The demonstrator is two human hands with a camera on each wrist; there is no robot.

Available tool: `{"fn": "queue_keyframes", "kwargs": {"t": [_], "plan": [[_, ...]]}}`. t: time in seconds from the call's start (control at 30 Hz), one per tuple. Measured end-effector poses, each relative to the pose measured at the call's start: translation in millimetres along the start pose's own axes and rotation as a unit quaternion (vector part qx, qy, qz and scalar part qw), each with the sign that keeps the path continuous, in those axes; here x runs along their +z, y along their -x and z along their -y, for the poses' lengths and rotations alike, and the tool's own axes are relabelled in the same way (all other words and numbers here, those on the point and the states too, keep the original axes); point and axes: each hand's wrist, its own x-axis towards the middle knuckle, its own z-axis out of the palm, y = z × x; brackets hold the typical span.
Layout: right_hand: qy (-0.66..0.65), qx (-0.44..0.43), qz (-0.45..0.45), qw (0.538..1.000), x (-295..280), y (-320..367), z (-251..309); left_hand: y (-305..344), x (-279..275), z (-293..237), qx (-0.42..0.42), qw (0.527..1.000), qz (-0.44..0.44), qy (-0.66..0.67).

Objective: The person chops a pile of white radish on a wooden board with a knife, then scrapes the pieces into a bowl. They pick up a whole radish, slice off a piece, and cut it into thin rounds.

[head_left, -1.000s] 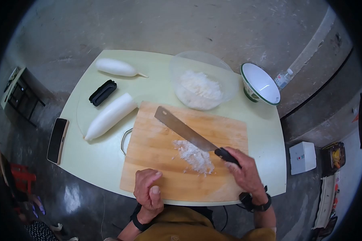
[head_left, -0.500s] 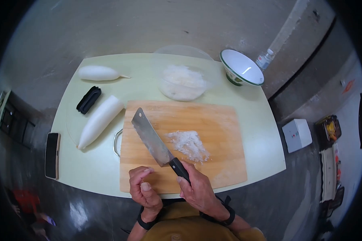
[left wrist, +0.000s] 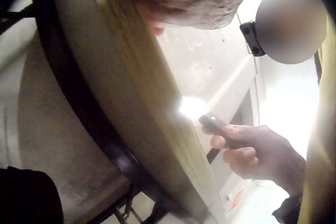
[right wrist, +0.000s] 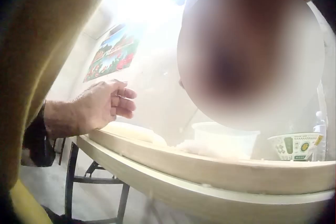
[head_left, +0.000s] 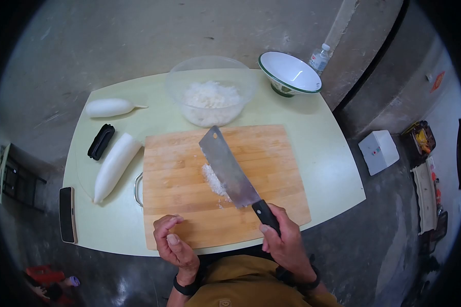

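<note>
My right hand (head_left: pixel 288 243) grips the black handle of a cleaver (head_left: pixel 230 171). Its wide blade lies slanted over the wooden cutting board (head_left: pixel 179 153), tip toward the far edge, and covers part of a small heap of finely chopped white radish (head_left: pixel 211 180). At the board's near left edge is my left hand (head_left: pixel 175 245), fingers loosely curled and holding nothing. The right wrist view shows that same left hand (right wrist: pixel 100 107) near the board's edge. In the left wrist view the right hand (left wrist: pixel 265 153) is round the handle; glare hides the blade.
Beyond the board stands a clear plastic bowl (head_left: pixel 174 94) of white shreds, with a green-rimmed bowl (head_left: pixel 294 71) and a bottle (head_left: pixel 319 59) to its right. Two white radishes (head_left: pixel 117 169), a black case (head_left: pixel 101 141) and a phone (head_left: pixel 67 215) lie on the left.
The right hand swung the cleaver left across the board, then back right over the chopped heap, which now looks narrower. The left hand keeps its loose curl. The head view has shifted.
</note>
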Motion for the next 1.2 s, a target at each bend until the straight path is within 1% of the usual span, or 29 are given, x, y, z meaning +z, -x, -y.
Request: {"fn": "queue_keyframes", "kwargs": {"t": [0.03, 0.07, 0.1, 0.17, 0.2, 0.23, 0.3, 0.43, 0.5, 0.53, 0.57, 0.63, 0.67, 0.73, 0.77, 0.83, 0.87, 0.93, 0.97, 1.03, 1.07, 1.13, 1.2], "plan": [[0.033, -0.031, 0.006, 0.999, -7.2, 1.7, 1.3, 0.1, 0.2, 0.0, 0.007, 1.0, 0.009, 0.003], [0.064, -0.041, 0.023, 0.997, -13.4, 3.8, 0.7, 0.4, 0.2, 0.3, 0.007, 1.0, 0.008, 0.002], [0.064, -0.04, 0.024, 0.997, -17.4, 3.9, -2.8, 0.9, -0.1, 0.7, 0.004, 1.0, 0.008, 0.004], [0.114, -0.135, 0.072, 0.982, -22.1, 2.3, -11.1, 1.0, 1.0, 1.2, 0.003, 1.0, 0.012, 0.005], [0.121, -0.09, 0.113, 0.982, -25.3, 2.8, -4.6, 0.8, 2.3, 1.3, -0.003, 1.0, -0.003, 0.008], [0.119, -0.089, 0.111, 0.983, -28.0, -0.2, -5.9, 0.6, 3.3, 1.5, -0.009, 1.0, -0.018, 0.01], [0.149, -0.123, 0.137, 0.971, -33.6, -8.0, -12.2, 0.0, 3.5, 0.8, -0.008, 1.0, -0.013, 0.007], [0.162, -0.122, 0.104, 0.974, -43.4, -25.8, -13.8, -2.2, 4.9, -3.3, -0.007, 1.0, -0.004, -0.006], [0.131, -0.134, 0.051, 0.981, -44.5, -32.3, -12.5, -1.7, 5.1, -2.7, -0.007, 1.0, -0.004, -0.011], [0.119, -0.159, 0.048, 0.979, -45.6, -35.4, -18.7, -1.6, 4.8, -2.5, -0.006, 1.0, -0.006, -0.018], [0.118, -0.159, 0.047, 0.979, -48.4, -34.7, -17.5, -1.7, 4.8, -2.1, -0.006, 1.0, -0.005, -0.017], [0.093, -0.092, 0.065, 0.989, -56.5, -31.1, -10.3, -0.9, 4.7, -1.1, -0.007, 1.0, -0.003, -0.014], [0.093, -0.091, 0.065, 0.989, -62.4, -28.2, -6.5, 0.2, 4.0, -0.2, -0.009, 1.0, -0.003, -0.015], [0.021, -0.006, 0.022, 1.0, -76.8, -22.2, 2.2, 1.3, 1.4, 0.7, -0.01, 1.0, 0.025, 0.002], [0.008, -0.044, 0.001, 0.999, -83.6, -20.3, 4.2, 1.4, 0.6, 0.7, -0.013, 1.0, 0.024, 0.001], [0.11, -0.146, -0.035, 0.983, -94.8, -25.8, 3.1, 1.4, 0.4, 0.5, -0.013, 1.0, 0.024, 0.001], [0.113, -0.145, -0.034, 0.982, -100.7, -28.6, 1.8, 1.2, 2.0, -0.4, -0.015, 1.0, 0.023, 0.002], [0.254, -0.169, -0.031, 0.952, -111.8, -35.8, -1.0, -0.1, 5.5, -1.6, -0.018, 1.0, -0.007, -0.014], [0.256, -0.17, -0.028, 0.951, -116.5, -40.5, -1.6, 0.5, 4.9, -1.5, -0.019, 1.0, -0.01, -0.015], [0.27, -0.176, 0.067, 0.944, -123.3, -50.7, -3.3, 1.2, 0.8, -0.2, -0.012, 1.0, 0.014, 0.002], [0.271, -0.176, 0.072, 0.944, -127.5, -55.6, -3.7, 1.8, -0.1, 0.2, -0.014, 1.0, 0.011, -0.001], [0.351, -0.191, 0.127, 0.908, -135.7, -65.6, -4.0, 2.6, 0.8, 1.5, -0.014, 1.0, 0.007, 0.0], [0.339, -0.207, 0.156, 0.904, -138.1, -74.3, -8.1, 3.1, 0.8, 2.3, -0.013, 1.0, 0.003, -0.012]]}}
